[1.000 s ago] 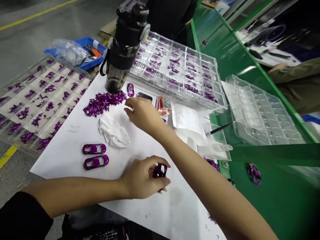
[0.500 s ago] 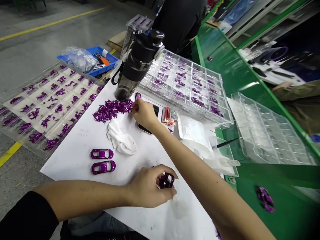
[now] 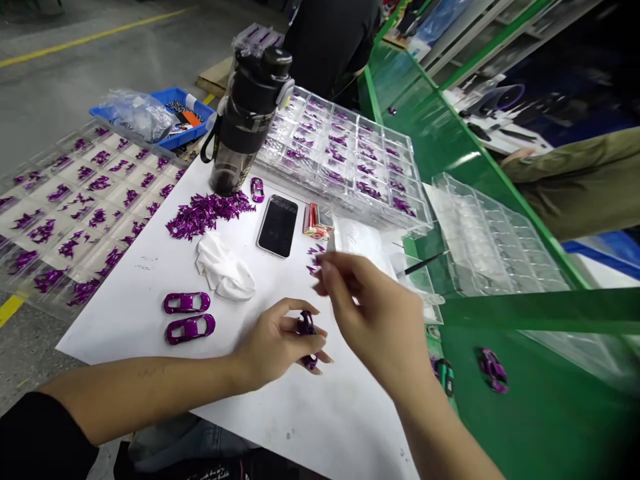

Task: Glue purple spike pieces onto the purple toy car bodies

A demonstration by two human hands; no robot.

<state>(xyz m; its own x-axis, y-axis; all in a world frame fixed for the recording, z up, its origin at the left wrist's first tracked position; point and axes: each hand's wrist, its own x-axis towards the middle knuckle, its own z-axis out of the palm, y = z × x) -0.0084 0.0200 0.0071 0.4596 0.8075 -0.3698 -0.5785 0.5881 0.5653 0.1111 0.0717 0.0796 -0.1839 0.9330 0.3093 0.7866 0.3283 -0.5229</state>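
My left hand point(image 3: 280, 343) grips a purple toy car body point(image 3: 307, 324), partly covered by the fingers, over the white tabletop point(image 3: 280, 417). To its right and slightly higher, my right hand point(image 3: 375, 320) has thumb and fingers pinched together; whatever lies between them is hidden. Two more purple car shells point(image 3: 187, 303) rest side by side left of my hands. A crumpled white cloth point(image 3: 225, 267) lies beyond them. Farther back is a heap of small purple parts point(image 3: 205, 215), and a single small purple car piece point(image 3: 257, 189) sits beside it.
A dark bottle point(image 3: 245, 120) stands behind the heap, near a phone point(image 3: 278, 225) and a small red box point(image 3: 317, 221). Compartment trays of purple parts flank the table, one at left point(image 3: 75, 200), one at back right point(image 3: 350, 153). A person's sleeve point(image 3: 575, 180) shows across the green bench.
My right hand has come back from the edge of the purple heap to beside my left hand, uncovering the phone. My left hand still holds the car body, now turned. The view has shifted somewhat.
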